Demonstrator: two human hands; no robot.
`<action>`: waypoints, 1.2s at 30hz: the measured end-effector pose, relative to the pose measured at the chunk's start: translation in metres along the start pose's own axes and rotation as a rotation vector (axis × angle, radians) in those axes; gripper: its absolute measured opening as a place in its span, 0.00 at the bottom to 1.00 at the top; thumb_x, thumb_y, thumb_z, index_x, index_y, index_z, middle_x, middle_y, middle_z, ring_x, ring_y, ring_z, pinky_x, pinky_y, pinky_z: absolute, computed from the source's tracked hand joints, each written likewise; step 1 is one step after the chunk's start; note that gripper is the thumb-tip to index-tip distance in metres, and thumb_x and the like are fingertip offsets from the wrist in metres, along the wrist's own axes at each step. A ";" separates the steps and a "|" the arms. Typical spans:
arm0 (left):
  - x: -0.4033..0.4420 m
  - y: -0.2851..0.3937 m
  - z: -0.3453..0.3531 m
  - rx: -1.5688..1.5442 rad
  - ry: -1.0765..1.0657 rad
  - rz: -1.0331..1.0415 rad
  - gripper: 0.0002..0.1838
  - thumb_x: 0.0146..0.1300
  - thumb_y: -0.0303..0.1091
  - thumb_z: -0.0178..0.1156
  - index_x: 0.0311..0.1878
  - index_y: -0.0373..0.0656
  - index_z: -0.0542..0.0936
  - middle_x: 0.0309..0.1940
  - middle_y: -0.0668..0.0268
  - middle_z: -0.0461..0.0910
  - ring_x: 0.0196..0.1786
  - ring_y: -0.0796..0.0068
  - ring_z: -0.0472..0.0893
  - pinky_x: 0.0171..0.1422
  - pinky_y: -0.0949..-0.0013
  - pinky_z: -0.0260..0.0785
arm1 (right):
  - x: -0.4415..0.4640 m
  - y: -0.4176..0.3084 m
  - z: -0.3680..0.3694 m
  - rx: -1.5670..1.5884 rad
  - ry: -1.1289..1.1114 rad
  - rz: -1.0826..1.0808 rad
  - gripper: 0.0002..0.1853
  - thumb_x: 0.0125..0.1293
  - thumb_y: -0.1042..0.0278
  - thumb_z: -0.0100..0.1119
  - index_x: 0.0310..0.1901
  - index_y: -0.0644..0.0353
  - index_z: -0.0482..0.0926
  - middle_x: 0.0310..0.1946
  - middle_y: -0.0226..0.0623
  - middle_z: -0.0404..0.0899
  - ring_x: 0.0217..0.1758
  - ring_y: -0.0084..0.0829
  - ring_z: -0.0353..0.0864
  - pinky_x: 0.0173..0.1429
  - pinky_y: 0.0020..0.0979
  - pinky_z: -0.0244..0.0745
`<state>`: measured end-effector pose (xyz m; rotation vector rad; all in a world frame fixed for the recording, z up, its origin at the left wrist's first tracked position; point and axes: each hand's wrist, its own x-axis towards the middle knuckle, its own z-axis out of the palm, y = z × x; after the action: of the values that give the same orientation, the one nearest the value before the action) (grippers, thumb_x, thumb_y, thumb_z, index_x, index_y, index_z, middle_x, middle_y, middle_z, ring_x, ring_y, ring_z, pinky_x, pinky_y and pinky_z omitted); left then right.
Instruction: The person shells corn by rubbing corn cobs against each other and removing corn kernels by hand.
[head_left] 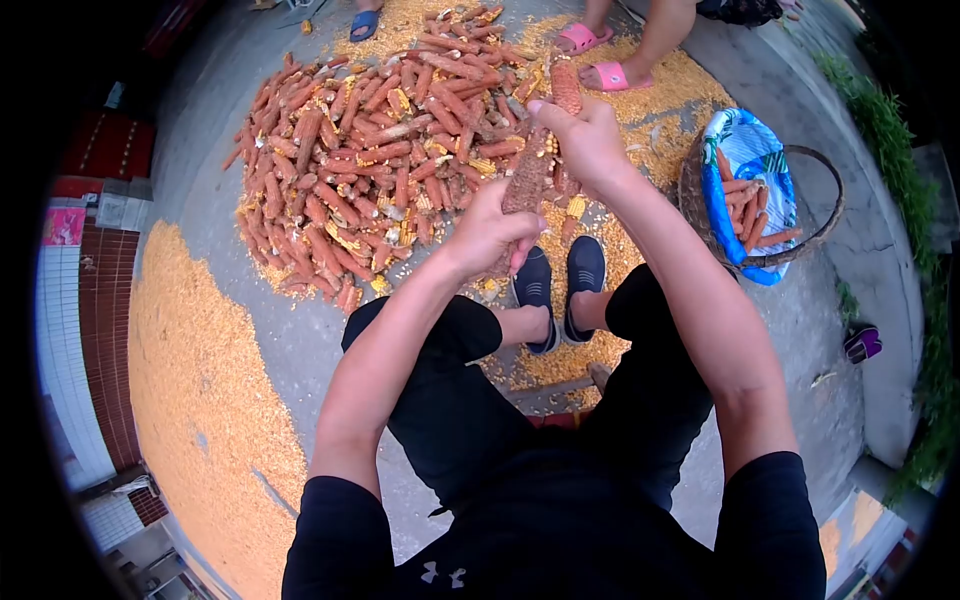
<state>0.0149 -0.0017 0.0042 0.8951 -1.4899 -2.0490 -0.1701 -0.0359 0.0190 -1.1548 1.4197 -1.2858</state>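
Note:
My left hand (492, 232) is closed around the lower part of a reddish corn cob (527, 178) that points up and away from me. A few yellow kernels show near its top, beside the other hand. My right hand (590, 145) is wrapped around a second corn cob (565, 85), whose bare red end sticks out above the thumb. The two cobs meet or cross between my hands; the exact contact is hidden by the fingers. Just beyond them lies a large pile of corn cobs (370, 160), mostly stripped, some still bearing yellow kernels.
A handled basket (722, 205) with a blue liner holds several cobs at the right. Loose kernels (205, 370) cover the ground at left. Another person's feet in pink sandals (612, 76) and a foot in a blue slipper (364, 25) are at the far side.

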 end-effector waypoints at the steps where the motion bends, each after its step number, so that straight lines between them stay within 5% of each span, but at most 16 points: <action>1: -0.001 0.002 -0.002 -0.078 -0.063 0.000 0.07 0.64 0.26 0.61 0.41 0.38 0.73 0.22 0.64 0.75 0.20 0.76 0.76 0.20 0.69 0.69 | -0.002 -0.006 0.000 0.051 0.001 -0.021 0.23 0.66 0.54 0.68 0.44 0.72 0.84 0.36 0.43 0.87 0.39 0.30 0.85 0.47 0.35 0.78; 5: 0.003 0.004 -0.003 -0.211 -0.109 0.069 0.06 0.67 0.26 0.60 0.40 0.38 0.72 0.22 0.65 0.75 0.19 0.76 0.75 0.20 0.69 0.69 | -0.009 -0.022 0.003 0.353 -0.038 0.068 0.17 0.72 0.55 0.65 0.42 0.66 0.84 0.31 0.33 0.83 0.33 0.26 0.81 0.39 0.31 0.77; 11: 0.012 -0.012 -0.009 0.146 0.201 0.091 0.13 0.63 0.30 0.62 0.48 0.36 0.76 0.25 0.64 0.78 0.24 0.75 0.79 0.29 0.69 0.72 | -0.002 -0.017 0.001 0.297 -0.098 0.187 0.22 0.72 0.49 0.64 0.40 0.67 0.84 0.34 0.38 0.85 0.36 0.29 0.83 0.42 0.35 0.78; 14: 0.022 -0.032 -0.008 0.899 0.453 0.548 0.15 0.62 0.29 0.61 0.52 0.36 0.76 0.26 0.64 0.78 0.27 0.75 0.81 0.31 0.68 0.72 | -0.003 -0.008 0.006 -0.144 -0.053 0.069 0.25 0.70 0.48 0.64 0.41 0.70 0.83 0.35 0.40 0.86 0.36 0.32 0.84 0.42 0.37 0.77; 17: 0.020 -0.037 -0.003 0.882 0.421 0.508 0.16 0.63 0.28 0.60 0.53 0.36 0.75 0.25 0.62 0.77 0.26 0.74 0.82 0.27 0.67 0.71 | -0.003 -0.007 0.004 -0.356 -0.055 -0.109 0.23 0.67 0.50 0.66 0.44 0.69 0.84 0.32 0.38 0.85 0.32 0.30 0.83 0.39 0.37 0.76; 20: 0.002 -0.002 0.007 0.220 0.144 0.008 0.12 0.64 0.26 0.60 0.49 0.37 0.72 0.26 0.61 0.76 0.23 0.73 0.78 0.22 0.70 0.69 | -0.009 -0.014 0.003 -0.246 -0.088 -0.114 0.21 0.68 0.53 0.66 0.46 0.67 0.83 0.31 0.37 0.85 0.31 0.28 0.83 0.36 0.36 0.76; 23: 0.001 0.001 -0.001 -0.212 -0.087 0.056 0.12 0.66 0.27 0.59 0.48 0.37 0.70 0.24 0.63 0.73 0.18 0.73 0.74 0.18 0.69 0.67 | -0.008 -0.010 0.003 -0.080 -0.070 -0.116 0.18 0.70 0.56 0.65 0.47 0.66 0.83 0.31 0.35 0.84 0.30 0.27 0.82 0.33 0.33 0.76; 30: 0.000 0.010 -0.007 -0.311 -0.152 0.096 0.22 0.70 0.33 0.59 0.62 0.38 0.64 0.25 0.61 0.73 0.17 0.74 0.73 0.17 0.70 0.69 | 0.001 -0.013 -0.001 0.340 -0.144 0.155 0.16 0.74 0.57 0.62 0.46 0.65 0.82 0.33 0.36 0.83 0.28 0.26 0.81 0.30 0.30 0.76; 36: 0.003 0.008 -0.008 -0.279 -0.032 0.107 0.26 0.74 0.35 0.56 0.70 0.42 0.61 0.27 0.61 0.75 0.18 0.73 0.76 0.18 0.69 0.72 | -0.002 -0.016 0.001 0.269 -0.109 0.189 0.19 0.75 0.53 0.60 0.46 0.65 0.82 0.35 0.37 0.83 0.30 0.27 0.82 0.35 0.31 0.78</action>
<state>0.0179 -0.0115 0.0096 0.6614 -1.1995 -2.1325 -0.1679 -0.0351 0.0352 -0.8756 1.2030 -1.2182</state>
